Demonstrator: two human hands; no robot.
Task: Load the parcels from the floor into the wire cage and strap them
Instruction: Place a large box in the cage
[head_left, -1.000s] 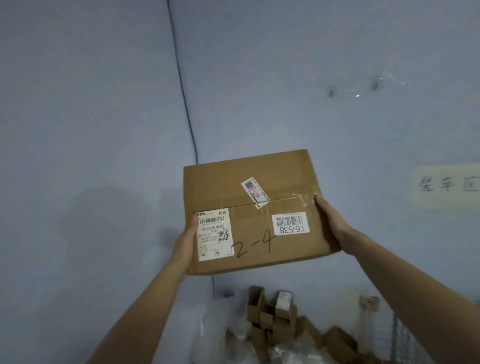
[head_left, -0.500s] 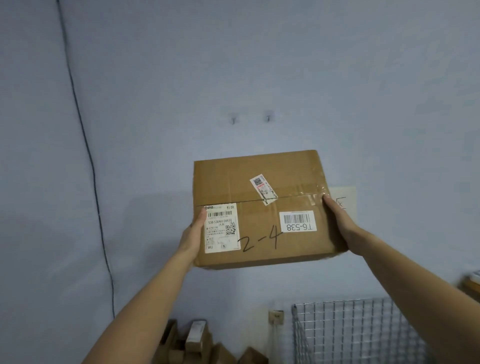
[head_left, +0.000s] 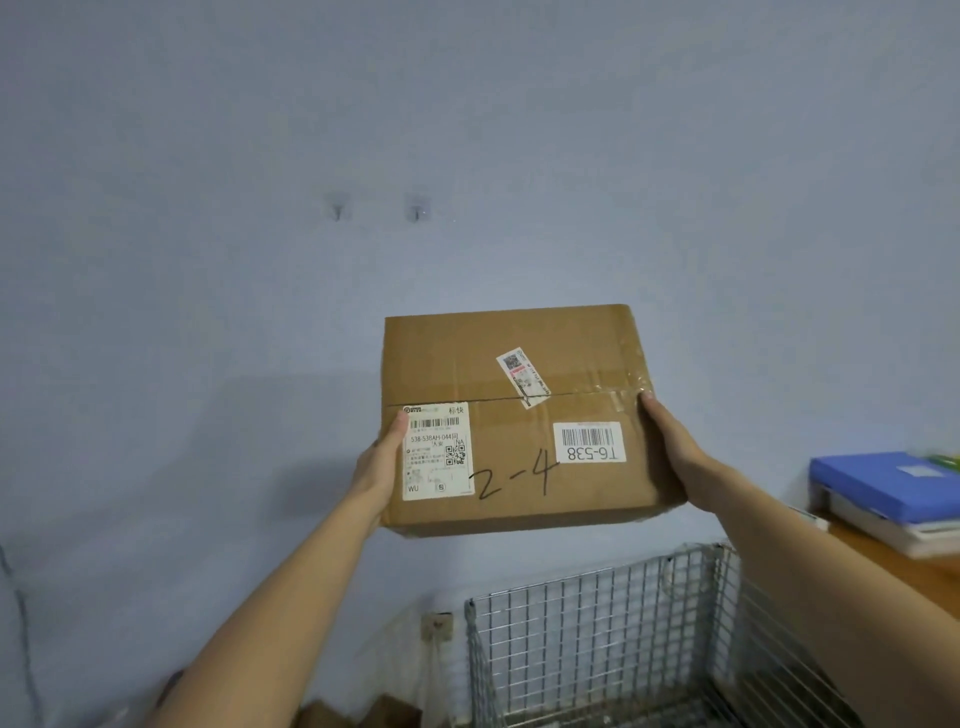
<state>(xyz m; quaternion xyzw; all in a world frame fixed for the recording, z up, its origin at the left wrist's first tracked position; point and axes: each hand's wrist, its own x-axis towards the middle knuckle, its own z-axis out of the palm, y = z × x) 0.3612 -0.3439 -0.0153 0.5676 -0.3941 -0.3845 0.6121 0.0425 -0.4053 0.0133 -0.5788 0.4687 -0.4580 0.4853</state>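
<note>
since the earlier frame the wire cage (head_left: 597, 649) has come further up into the lower right, and a blue folder (head_left: 883, 483) on the counter (head_left: 914, 574) now shows at right. my left hand (head_left: 382, 462) and right hand (head_left: 670, 447) grip the parcel (head_left: 509, 415) by its two sides, thumbs on its labelled face, mid-frame above the cage.

Carried rightward, the parcel (head_left: 514, 415) now hangs above the wire cage (head_left: 597, 649), newly in view below the right hand (head_left: 670, 447); a blue folder (head_left: 883, 483) has appeared beyond that hand.
</note>
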